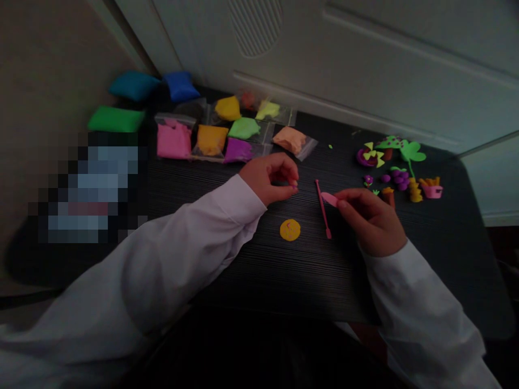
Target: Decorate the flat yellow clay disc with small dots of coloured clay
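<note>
My left hand (271, 178) is raised over the table with thumb and forefinger pinched. A tiny purple bit of clay (295, 187) shows at its fingertips. In my right hand (371, 219), thumb and fingers grip a pink plastic clay knife (329, 199), its flat rounded blade pointing left. Just beside that blade, a thin dark-pink modelling stick (323, 210) lies on the table. Between and below the hands is a flat yellow clay disc (290, 231) with small pinkish marks on its top.
Bags of coloured clay, among them a pink one (173, 139) and a peach one (291, 139), line the table's back. Small clay models, including a pink pot of sticks (431, 189), stand at right. A pixelated device (95, 186) lies left on the dark table (259, 275).
</note>
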A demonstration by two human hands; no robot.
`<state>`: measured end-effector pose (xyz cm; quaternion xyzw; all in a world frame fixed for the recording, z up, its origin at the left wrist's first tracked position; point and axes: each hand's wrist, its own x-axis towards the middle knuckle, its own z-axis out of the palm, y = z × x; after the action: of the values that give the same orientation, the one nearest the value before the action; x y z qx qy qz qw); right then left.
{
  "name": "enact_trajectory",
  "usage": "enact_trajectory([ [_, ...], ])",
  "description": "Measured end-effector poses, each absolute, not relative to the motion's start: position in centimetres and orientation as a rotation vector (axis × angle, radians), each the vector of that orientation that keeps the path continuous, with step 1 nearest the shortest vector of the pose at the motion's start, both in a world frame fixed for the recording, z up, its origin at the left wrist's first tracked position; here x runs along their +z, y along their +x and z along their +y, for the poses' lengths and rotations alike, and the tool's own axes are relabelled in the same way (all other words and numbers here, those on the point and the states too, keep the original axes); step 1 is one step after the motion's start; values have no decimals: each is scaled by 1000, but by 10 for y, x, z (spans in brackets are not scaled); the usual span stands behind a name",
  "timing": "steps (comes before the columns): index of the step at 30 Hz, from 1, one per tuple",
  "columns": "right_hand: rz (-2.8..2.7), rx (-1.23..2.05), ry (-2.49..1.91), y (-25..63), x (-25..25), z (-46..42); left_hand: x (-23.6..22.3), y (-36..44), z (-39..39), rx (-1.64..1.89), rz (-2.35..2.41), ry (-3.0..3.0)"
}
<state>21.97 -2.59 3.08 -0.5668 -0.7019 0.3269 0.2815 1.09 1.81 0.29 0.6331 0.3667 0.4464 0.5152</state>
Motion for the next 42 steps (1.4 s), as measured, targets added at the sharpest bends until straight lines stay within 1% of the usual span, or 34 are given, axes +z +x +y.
enact_trajectory([
  [7, -1870, 903, -1525, 221, 29, -26, 3, 9, 18, 1027, 963, 1642],
  [17, -1885, 889, -1543, 220, 31, -26, 8, 7, 15, 1075, 1060, 1681],
  [28, -1824, 984, -1506, 222, 25, -26, 7, 5, 21, 1143, 927, 1795],
  [33, -1863, 934, -1503, 223, 22, -24, 1, 7, 19, 1029, 1080, 2144],
  [37, -1909, 900, -1508, 222, 23, -23, -4, 6, 17, 939, 1081, 2498],
  [42, -1949, 892, -1546, 221, 25, -24, -5, 3, 16, 723, 1148, 2757],
])
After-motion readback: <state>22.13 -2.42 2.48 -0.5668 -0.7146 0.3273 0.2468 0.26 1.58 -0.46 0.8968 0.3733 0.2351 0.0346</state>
